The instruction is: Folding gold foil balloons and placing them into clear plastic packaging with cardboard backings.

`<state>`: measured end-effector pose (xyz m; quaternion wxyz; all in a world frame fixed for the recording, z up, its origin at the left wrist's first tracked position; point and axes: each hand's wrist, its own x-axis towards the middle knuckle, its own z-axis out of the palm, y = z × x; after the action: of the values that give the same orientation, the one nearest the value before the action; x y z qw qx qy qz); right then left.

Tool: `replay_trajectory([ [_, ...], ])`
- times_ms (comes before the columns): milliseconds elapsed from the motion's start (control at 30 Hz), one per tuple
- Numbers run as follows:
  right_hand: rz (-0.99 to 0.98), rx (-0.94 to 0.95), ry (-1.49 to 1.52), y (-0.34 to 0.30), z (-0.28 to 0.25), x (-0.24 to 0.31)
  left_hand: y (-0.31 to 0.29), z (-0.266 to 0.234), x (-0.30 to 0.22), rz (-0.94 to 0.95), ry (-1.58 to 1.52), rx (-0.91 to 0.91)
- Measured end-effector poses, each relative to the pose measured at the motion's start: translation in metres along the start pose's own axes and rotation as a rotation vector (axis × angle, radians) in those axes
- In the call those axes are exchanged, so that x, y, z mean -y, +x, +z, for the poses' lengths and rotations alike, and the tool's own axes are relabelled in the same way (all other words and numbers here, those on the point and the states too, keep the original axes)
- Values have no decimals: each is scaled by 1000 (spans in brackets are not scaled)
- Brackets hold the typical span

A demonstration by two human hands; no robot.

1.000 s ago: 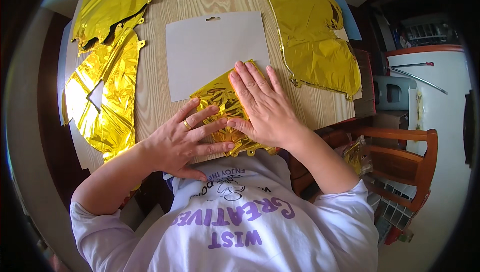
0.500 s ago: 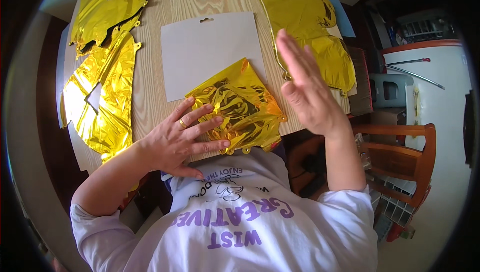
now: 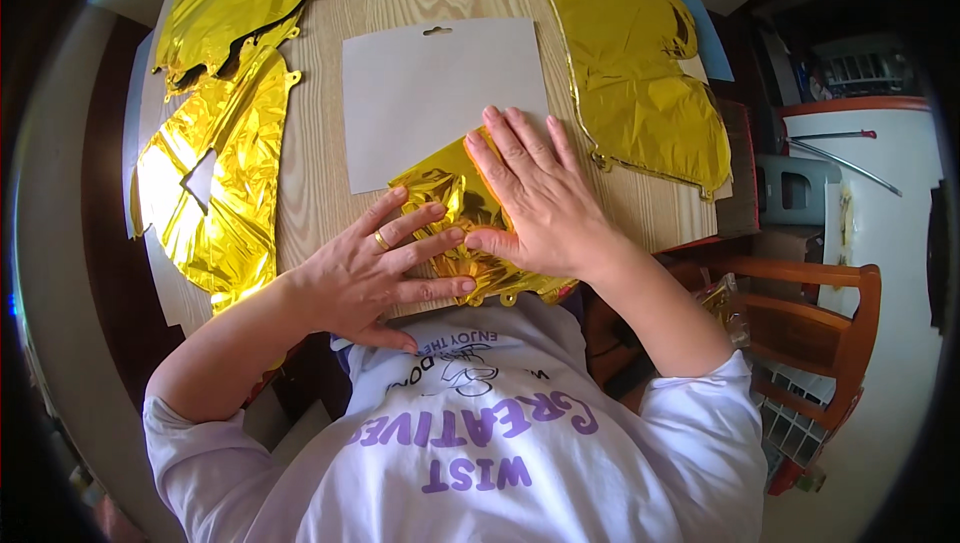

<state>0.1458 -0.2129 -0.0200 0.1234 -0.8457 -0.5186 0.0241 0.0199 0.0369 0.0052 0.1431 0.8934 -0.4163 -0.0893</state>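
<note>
Gold foil piece [image 3: 455,195]: shiny, crumpled, small tabs along its lower edge, upper edge slanting. Lies at the near edge of the desk [image 3: 320,143], overlapping the lower part of a pale grey card [image 3: 440,83]. Left hand [image 3: 355,271]: fingers spread over foil's left side, gripping nothing. Right hand [image 3: 545,208]: laid flat across its right side, likewise grasping nothing, fingers pointing away from the body, thumb toward left fingertips.

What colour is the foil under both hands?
Shiny gold foil, clearest in the head view.
</note>
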Motion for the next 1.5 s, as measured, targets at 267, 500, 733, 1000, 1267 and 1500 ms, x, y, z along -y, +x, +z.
replay_trajectory([
  [267,4,30,28,1,0,0,-22,2,-2,-36,-67,-73],
  [500,-13,5,57,1,-1,-1,47,-8,-44,-512,-45,-454],
  [733,-13,3,-33,-3,5,-2,53,39,-48,-698,142,-418],
  [1000,2,-3,-45,-2,4,3,42,42,-49,-703,184,-381],
  [1267,33,80,75,3,-2,-5,42,43,-45,-710,173,-405],
  [1500,51,33,-50,2,8,-1,65,39,-50,-747,203,-556],
])
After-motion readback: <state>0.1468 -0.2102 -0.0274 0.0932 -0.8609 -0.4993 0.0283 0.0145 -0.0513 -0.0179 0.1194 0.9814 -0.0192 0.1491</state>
